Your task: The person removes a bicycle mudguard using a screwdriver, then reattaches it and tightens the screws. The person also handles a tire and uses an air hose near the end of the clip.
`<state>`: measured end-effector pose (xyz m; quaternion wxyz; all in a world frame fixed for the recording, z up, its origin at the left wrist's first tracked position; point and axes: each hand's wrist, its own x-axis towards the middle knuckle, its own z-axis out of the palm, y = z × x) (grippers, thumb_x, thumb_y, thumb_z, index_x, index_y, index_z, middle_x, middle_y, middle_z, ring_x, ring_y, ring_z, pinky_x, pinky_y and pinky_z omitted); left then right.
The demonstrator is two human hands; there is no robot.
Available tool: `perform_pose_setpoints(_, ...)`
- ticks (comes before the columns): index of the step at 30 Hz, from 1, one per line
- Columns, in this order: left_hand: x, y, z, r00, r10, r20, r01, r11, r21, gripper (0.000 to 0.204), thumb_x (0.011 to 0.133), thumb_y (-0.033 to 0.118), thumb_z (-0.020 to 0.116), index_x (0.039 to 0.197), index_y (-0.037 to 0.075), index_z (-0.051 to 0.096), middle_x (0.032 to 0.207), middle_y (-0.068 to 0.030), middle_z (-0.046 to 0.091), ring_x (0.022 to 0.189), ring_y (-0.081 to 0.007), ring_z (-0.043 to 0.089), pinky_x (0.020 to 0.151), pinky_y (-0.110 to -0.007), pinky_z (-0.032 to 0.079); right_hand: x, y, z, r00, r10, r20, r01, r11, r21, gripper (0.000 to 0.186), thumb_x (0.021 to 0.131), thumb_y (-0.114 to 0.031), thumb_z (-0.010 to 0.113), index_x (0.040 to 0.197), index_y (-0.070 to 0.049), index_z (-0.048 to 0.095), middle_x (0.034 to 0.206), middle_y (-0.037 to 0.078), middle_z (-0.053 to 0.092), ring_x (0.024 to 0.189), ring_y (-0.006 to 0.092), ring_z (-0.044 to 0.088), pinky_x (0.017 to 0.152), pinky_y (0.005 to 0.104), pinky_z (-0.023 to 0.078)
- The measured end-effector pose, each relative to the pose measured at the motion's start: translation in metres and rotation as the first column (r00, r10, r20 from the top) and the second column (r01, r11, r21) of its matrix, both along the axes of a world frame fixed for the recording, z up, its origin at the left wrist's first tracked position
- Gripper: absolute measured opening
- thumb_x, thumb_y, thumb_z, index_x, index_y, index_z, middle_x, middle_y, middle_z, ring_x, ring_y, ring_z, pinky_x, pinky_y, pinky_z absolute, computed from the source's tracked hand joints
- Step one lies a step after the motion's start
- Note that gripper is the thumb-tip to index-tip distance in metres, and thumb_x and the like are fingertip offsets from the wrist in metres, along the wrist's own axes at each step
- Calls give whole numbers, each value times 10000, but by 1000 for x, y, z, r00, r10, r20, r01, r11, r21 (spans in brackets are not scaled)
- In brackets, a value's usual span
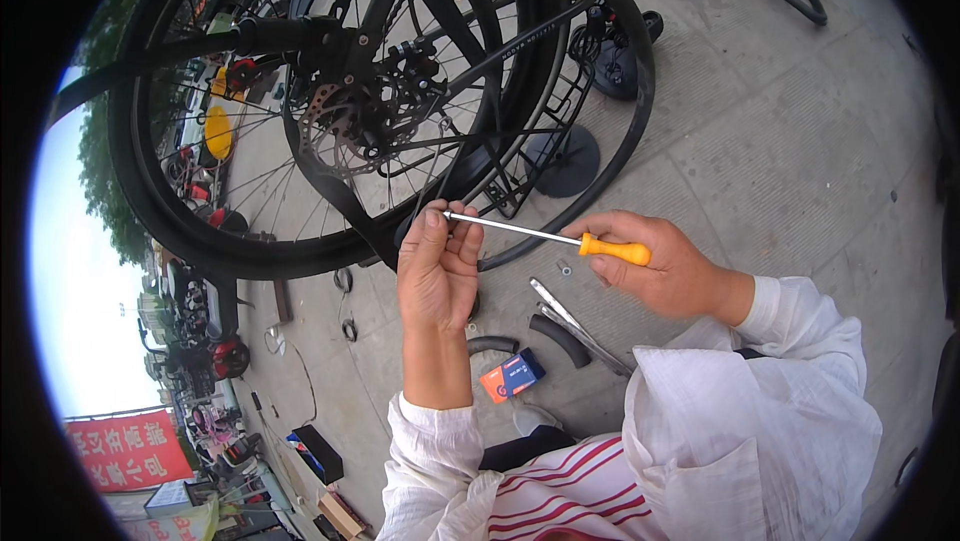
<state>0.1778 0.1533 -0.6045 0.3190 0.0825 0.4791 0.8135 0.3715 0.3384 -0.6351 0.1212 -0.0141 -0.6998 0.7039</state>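
**Grip: Right hand (650, 266) closed on screwdriver (530, 232)**

Right hand: fingers and thumb wrap the yellow handle (618, 250); no gap shows between palm and handle. The shaft extends from the thumb side toward the left hand (436, 271).

Left hand: palm turned up, fingers curled inward, thumb beside the index finger. The fingertips are positioned at the tip of the screwdriver. Whether they pinch the tip or a small part cannot be told.

Screwdriver position: in front of the body, spanning both hands, above the pavement (780, 171). The handle lies to the right; the shaft slants slightly up to the left in the view.

Adjacent equipment:
- Wheel (280, 263): spoked, with black tyre, beyond the left hand. A disc rotor (325, 131) is located near its hub.
- Loop (641, 121): black, curving to the right of the wheel.
- Levers (548, 296): silver, on the pavement below the right hand in the view.
- Hose (562, 339): black, curved, beside the levers.
- Box (512, 376): orange and blue, left of the hose.
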Motion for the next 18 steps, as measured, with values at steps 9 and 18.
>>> perform_pose_setpoints(9, 2, -3, -4, 1000, 13, 1, -13, 999, -29, 155, 979, 170, 606, 1072, 48, 627, 1007, -72, 673, 954, -199, 661, 833, -312, 575, -13, -17, -28, 980, 106, 170, -87, 990, -116, 310, 955, -226, 638, 1178, -12, 620, 941, 59, 636, 855, 110, 576, 771, 269, 475)
perform_pose_setpoints(18, 16, -1, 11, 997, 73, -33, -75, 994, -79, 309, 986, 311, 596, 1109, 27, 600, 890, -35, 581, 862, -155, 561, 747, -285, 501, -35, -24, -21, 961, 217, 169, -193, 970, -147, 302, 905, -230, 686, 1106, -9, 643, 943, 89, 649, 803, 168, 591, 715, 302, 475)
